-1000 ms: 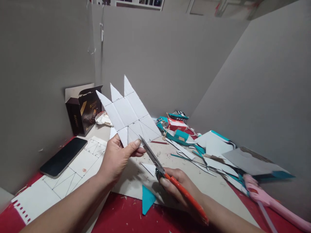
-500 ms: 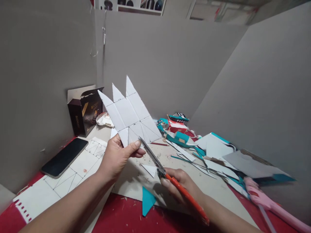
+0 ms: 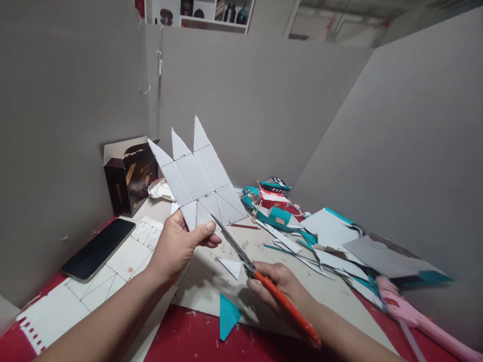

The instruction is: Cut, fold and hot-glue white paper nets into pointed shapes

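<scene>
The white, creased cardboard cut-out with three pointed spikes (image 3: 206, 173) was held up above a pale, flat board (image 3: 211, 289), in front of the grey wall (image 3: 245, 100). Its long axis slanted from upper left to lower right; the spikes pointed up and leftward, and the straight lower edge faced down toward the person. Dark drawn lines crossed it, with diagonals in the lowest band.

The left hand (image 3: 179, 246) pinched its lower left corner, thumb pressed on the near face and fingers behind. The right hand (image 3: 283, 286) was wrapped around the metal scissors with orange handles (image 3: 268, 285), whose length ran from lower right to upper left, the tip overlapping the lowest band just beside the left thumb. Whether the blades were parted or gripping the cardboard, I could not tell.

Beneath the scissors lay a small white triangular scrap (image 3: 231, 268), and nearer the person a teal triangular piece (image 3: 229, 317). To the left, a black rectangular smartphone (image 3: 98, 250) rested on a white sheet with ruled black lines (image 3: 49, 314), near an upright dark brown cardboard box (image 3: 130, 183).
</scene>
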Available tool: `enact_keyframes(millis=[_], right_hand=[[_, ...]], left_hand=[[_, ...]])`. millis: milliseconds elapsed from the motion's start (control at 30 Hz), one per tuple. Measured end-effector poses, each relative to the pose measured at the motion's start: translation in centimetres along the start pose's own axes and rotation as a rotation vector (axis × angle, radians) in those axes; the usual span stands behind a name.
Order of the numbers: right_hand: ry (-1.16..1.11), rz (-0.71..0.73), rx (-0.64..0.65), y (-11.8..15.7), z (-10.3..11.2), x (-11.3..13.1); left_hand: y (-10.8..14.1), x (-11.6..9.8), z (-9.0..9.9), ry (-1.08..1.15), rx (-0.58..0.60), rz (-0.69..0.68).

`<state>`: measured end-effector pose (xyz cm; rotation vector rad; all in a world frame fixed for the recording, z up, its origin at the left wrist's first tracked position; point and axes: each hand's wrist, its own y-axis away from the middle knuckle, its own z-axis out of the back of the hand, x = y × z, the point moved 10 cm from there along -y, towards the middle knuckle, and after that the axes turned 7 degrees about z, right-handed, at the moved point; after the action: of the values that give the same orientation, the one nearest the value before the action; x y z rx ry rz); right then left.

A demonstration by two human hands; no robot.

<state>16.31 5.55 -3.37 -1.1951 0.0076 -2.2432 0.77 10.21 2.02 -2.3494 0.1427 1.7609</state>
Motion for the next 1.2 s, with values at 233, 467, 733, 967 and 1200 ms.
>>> enact_keyframes(millis=[233, 467, 733, 967, 1200], right_hand=[[0.015, 0.077, 0.071, -0.1, -0.4, 1.2], [-0.005, 0.072, 0.039, -0.1, -0.4, 1.0], [-0.098, 0.032, 0.0, 0.1, -0.6, 0.3], [-0.078, 0.074, -0.038, -0.1, -0.4, 0.7], [-0.099, 0.078, 0.004, 0.0, -1.0, 1.2]], left_hand=[[0.5, -0.1, -0.5, -0.023, 0.043, 0.008], [0.6, 0.1, -1.0, -0.045, 0.065, 0.04], [0.5, -0.1, -1.0, -0.064, 0.058, 0.03], [0.4, -0.3, -0.8, 0.007, 0.083, 0.055], [0.1, -1.7, 0.4, -0.061, 0.022, -0.083]])
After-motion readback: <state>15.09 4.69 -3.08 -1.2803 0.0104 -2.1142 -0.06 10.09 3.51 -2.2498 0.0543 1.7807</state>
